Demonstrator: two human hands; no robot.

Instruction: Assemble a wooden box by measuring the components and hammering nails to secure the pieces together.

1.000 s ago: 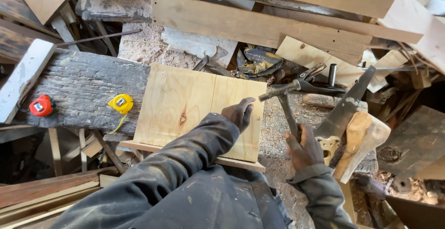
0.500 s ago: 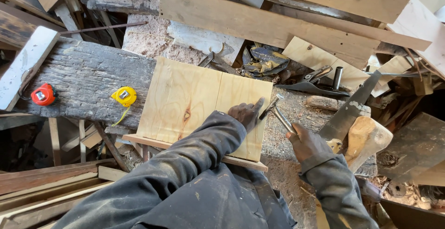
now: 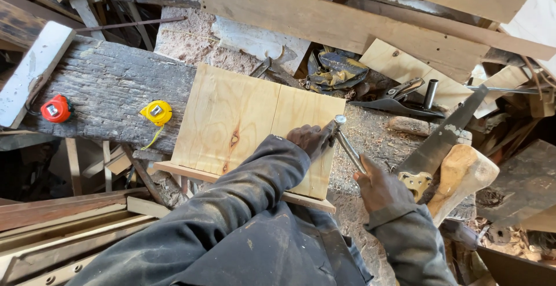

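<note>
1. Head view: left hand (image 3: 308, 138) rests on the right edge of a pale wooden panel (image 3: 243, 121), fingers curled at the panel edge just by the hammer head; cannot tell whether they pinch anything there.
2. Right hand (image 3: 379, 186) is closed round the handle of a metal hammer (image 3: 347, 146). The handle runs up and left from the fist, and the head sits at the panel's right edge, touching or just beside the left fingers.
3. The hands are apart, left on the panel, right lower and to the right of it. Both sleeves are dark and dusty.
4. The panel is made of two light boards joined side by side, with a knot near the middle. It lies flat across a thin strip (image 3: 191, 173) and a grey weathered plank (image 3: 110, 86), roughly centre frame.
5. A yellow tape measure (image 3: 156, 112) lies on the grey plank, just left of the panel. A red tape measure (image 3: 56, 108) lies further left, beside a white board (image 3: 32, 72).
6. A handsaw (image 3: 443, 141) with a pale wooden handle lies right of the right hand, blade pointing up and right. A chunky wooden piece (image 3: 463, 173) lies just beside the saw.
7. A dark tool with a metal tube (image 3: 405, 98) lies above the saw, on sawdust.
8. Long planks (image 3: 341, 22) cross the top of the frame. Scrap wood and sawdust lie all around.
</note>
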